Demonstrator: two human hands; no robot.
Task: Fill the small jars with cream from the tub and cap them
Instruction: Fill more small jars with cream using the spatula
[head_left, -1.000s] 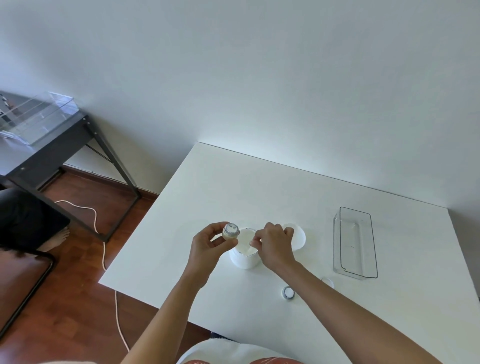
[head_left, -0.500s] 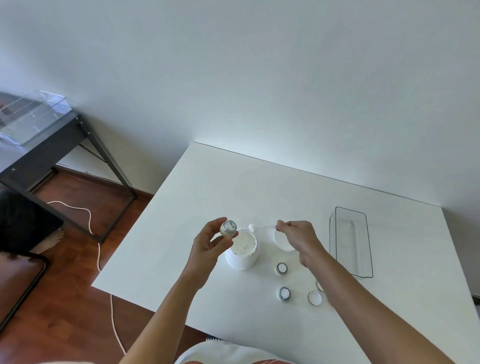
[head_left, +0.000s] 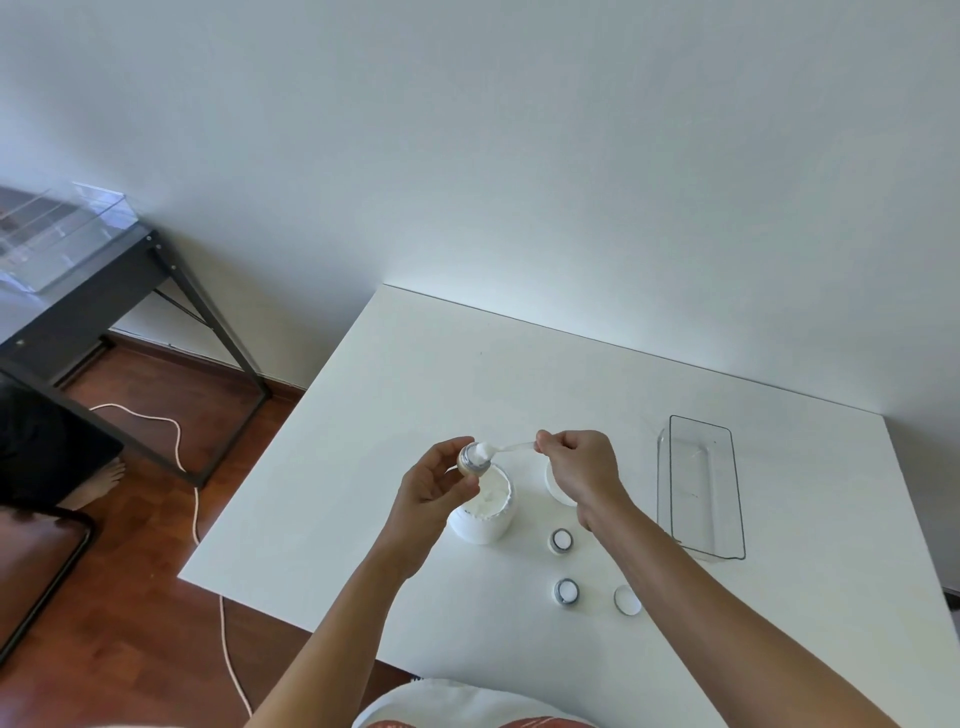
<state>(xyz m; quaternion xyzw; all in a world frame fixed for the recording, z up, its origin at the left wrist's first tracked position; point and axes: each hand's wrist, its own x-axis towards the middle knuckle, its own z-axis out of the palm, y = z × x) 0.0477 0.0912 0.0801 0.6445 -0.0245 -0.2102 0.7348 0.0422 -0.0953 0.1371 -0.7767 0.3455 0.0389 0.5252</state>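
My left hand (head_left: 431, 486) grips a small jar (head_left: 471, 460), tilted, just above the open white tub of cream (head_left: 484, 512). My right hand (head_left: 579, 465) pinches the handle of a small white spatula (head_left: 506, 448), and its cream-laden tip rests on the jar's mouth. Two more small open jars (head_left: 561, 540) (head_left: 566, 591) stand on the white table (head_left: 363, 467) in front of the tub. A white cap (head_left: 627, 600) lies to their right. The tub's white lid (head_left: 558, 483) lies behind my right wrist, partly hidden.
A clear plastic tray (head_left: 701, 488) sits at the right of the table. To the left are a dark-framed glass desk (head_left: 78, 291), a white cable (head_left: 192, 499) on the wooden floor, and a person's bare foot (head_left: 104, 483).
My right hand lifted the spatula out of the tub with cream on it, swung right, then brought the tip to the jar in my left hand. The left hand stayed nearly still.
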